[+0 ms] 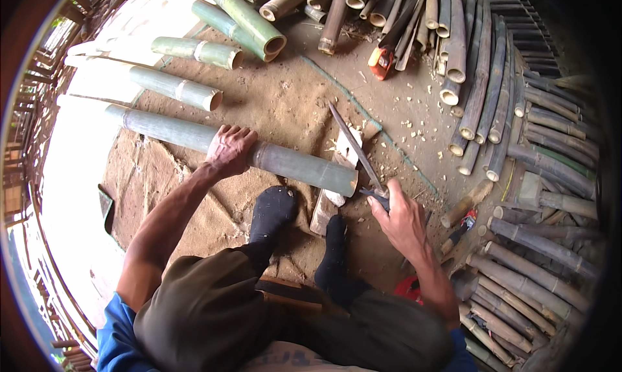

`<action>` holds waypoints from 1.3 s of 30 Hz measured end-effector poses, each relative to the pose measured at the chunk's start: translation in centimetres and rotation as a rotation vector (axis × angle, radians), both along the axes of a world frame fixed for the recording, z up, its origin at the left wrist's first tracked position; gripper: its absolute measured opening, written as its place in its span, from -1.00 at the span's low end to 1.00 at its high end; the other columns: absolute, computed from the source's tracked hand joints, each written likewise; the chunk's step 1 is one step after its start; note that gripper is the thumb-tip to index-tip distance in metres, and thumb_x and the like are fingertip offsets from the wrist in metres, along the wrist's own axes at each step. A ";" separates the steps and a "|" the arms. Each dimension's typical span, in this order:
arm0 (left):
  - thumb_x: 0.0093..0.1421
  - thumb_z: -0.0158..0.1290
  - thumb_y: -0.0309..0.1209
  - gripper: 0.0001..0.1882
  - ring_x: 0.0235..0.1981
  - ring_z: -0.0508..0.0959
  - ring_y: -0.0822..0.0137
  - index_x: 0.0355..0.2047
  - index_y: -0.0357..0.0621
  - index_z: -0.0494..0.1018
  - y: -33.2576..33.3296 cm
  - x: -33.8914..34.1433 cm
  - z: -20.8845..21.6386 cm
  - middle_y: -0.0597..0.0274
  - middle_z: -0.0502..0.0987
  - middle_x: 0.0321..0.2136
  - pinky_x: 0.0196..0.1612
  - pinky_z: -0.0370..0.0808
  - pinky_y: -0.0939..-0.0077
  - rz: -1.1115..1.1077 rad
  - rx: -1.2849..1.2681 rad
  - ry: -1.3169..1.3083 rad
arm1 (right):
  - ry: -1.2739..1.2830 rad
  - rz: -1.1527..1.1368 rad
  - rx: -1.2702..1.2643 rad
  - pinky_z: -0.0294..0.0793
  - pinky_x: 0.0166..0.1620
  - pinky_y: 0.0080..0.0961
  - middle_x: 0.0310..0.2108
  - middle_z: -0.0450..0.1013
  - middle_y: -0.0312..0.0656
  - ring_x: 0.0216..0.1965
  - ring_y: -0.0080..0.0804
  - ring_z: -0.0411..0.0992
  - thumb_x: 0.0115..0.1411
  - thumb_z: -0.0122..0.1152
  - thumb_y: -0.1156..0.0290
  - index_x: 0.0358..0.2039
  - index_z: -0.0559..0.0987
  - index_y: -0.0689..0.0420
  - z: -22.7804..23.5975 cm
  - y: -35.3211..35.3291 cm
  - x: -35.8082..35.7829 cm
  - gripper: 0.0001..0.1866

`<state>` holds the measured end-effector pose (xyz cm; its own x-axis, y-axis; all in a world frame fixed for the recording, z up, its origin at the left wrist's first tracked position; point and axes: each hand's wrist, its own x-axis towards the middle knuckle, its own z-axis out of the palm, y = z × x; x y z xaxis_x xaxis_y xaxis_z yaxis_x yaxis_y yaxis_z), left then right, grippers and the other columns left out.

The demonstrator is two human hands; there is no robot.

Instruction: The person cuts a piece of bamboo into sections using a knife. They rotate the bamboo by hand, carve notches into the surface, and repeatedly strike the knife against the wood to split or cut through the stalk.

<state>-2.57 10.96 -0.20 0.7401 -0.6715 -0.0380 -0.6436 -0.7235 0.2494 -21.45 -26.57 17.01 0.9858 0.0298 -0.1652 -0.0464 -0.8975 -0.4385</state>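
— Left hand: clamped over the bamboo pole, pinning it on the wooden block and burlap mat?

— Correct. Long axis running from upper left down to the cut end, lower right.

— Right hand?

— Closed round the handle of the long blade; nearer that cut end, just right of it, blade angled up-left above the block.

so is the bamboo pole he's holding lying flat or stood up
Lying flat. The bamboo pole rests lengthwise, its cut end on a wooden block, with the left hand pressing on top.
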 end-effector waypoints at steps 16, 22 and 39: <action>-0.02 0.37 -0.34 -0.52 0.00 0.61 0.04 -0.08 -0.05 0.46 -0.2 -0.8 -0.2 0.13 0.60 -0.16 0.14 0.45 0.03 -0.019 -0.099 -0.113 | -0.091 0.037 0.086 0.62 -0.37 -0.08 -0.42 0.61 0.09 -0.41 0.14 0.65 0.37 0.34 0.36 -0.12 0.46 0.19 -1.4 -0.1 -0.2 -0.74; -0.02 0.40 -0.34 -0.47 -0.03 0.62 0.12 -0.01 0.00 0.52 1.1 -1.0 -1.7 0.18 0.62 -0.10 0.17 0.46 0.13 0.006 -0.036 -0.230 | 0.314 0.001 -0.224 0.62 -0.23 0.11 -0.36 0.64 0.23 -0.29 0.30 0.65 0.39 0.29 0.26 -0.10 0.44 0.26 -6.0 -3.5 0.7 -0.67; -0.17 0.42 -0.43 -0.47 -0.02 0.61 0.14 -0.12 0.03 0.53 -1.2 1.4 0.0 0.25 0.63 -0.18 0.15 0.43 0.12 0.066 -0.002 0.018 | -0.252 -0.064 0.186 0.59 -0.37 -0.13 -0.46 0.60 0.00 -0.42 0.02 0.67 0.34 0.43 0.35 -0.07 0.50 0.20 4.8 1.3 1.1 -0.70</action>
